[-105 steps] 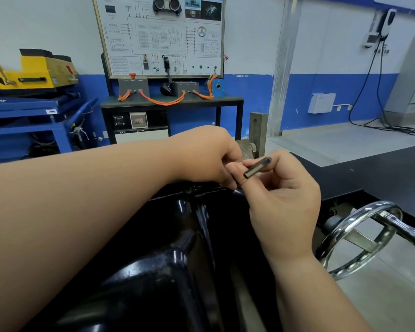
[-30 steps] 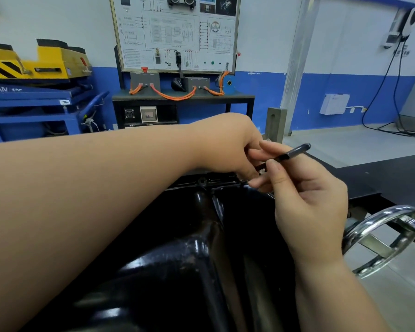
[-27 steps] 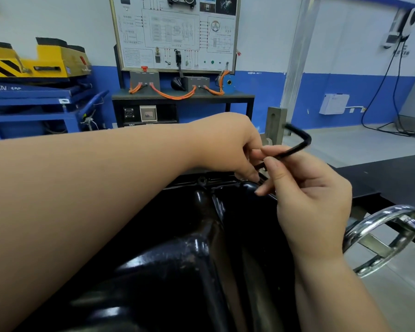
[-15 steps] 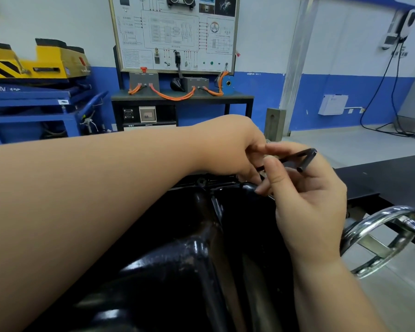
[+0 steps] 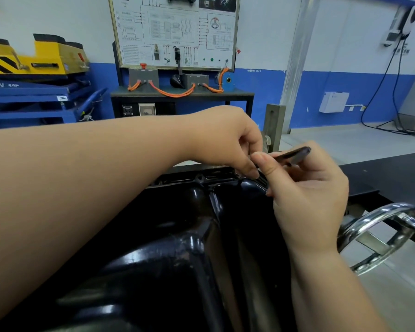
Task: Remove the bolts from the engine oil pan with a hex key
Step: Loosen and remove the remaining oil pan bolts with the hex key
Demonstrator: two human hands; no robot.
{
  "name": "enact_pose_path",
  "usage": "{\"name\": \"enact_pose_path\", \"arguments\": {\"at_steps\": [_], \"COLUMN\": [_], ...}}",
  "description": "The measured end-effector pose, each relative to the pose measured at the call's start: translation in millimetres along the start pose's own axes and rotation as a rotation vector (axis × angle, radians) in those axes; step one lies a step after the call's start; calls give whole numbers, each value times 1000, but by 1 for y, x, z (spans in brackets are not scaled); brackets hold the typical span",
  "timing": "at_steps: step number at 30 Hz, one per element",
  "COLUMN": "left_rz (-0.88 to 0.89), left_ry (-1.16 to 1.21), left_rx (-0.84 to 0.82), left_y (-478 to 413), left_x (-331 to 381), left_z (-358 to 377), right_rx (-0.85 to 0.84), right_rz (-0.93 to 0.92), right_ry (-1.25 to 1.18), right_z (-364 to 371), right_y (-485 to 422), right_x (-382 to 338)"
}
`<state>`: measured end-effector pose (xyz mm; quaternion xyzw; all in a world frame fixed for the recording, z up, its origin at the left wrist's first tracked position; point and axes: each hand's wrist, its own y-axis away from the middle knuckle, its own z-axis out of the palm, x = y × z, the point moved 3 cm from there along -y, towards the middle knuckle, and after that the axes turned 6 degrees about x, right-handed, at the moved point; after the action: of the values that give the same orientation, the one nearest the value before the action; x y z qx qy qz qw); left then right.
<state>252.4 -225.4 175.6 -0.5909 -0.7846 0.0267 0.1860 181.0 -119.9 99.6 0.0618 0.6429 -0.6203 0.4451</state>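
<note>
A person's two hands meet at the far rim of a black oil pan point(image 5: 177, 248), right of centre frame, working a hex key point(image 5: 294, 155) at a bolt on the flange. The right hand point(image 5: 307, 195) pinches the key's free arm between thumb and curled fingers. This light fingertip hold suits spinning a bolt that turns freely rather than heaving on a tight one. The left hand point(image 5: 225, 140) reaches across from the left edge, fingers curled downward and pinched on the key's low end where it drops to the flange, apparently to keep the tip seated and steady. The bolt itself is hidden under those fingertips, so how far out it stands cannot be told.

The key is a slim dark steel bar, blurred at its outer end, slanting up to the right above the right thumb. The pan fills the lower centre of the frame. It is pressed metal under glossy black paint, with rounded shoulders, a raised ridge running toward the rim and bright highlights on its curves. Just left of the hands, a small round boss point(image 5: 199, 177) on the flange shows an open hole with no bolt head visible in it.

At the right edge a chrome handwheel point(image 5: 379, 236) gleams, smooth and tubular. A white wiring board point(image 5: 175, 32) stands at top centre above orange cables point(image 5: 175, 92), and a yellow lift point(image 5: 41, 56) sits at upper left against the blue-and-white wall.
</note>
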Motion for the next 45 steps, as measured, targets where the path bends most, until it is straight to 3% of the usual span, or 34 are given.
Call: {"name": "enact_pose_path", "arguments": {"at_steps": [10, 20, 29, 34, 45], "left_rz": [42, 8, 43, 35, 79], "left_ry": [-36, -55, -128, -158, -144], "left_rx": [36, -12, 56, 85, 13], "left_y": [-1, 0, -2, -3, -1], "left_x": [3, -1, 5, 5, 6], "left_z": [-1, -1, 1, 0, 5], "right_rx": [-206, -22, -109, -210, -67], "right_rz": [-38, 14, 66, -19, -5], "right_ry": [-109, -37, -127, -144, -62], "right_z": [5, 0, 5, 6, 0], "right_y": [5, -1, 2, 7, 3], "right_x": [-5, -1, -2, -6, -1]}}
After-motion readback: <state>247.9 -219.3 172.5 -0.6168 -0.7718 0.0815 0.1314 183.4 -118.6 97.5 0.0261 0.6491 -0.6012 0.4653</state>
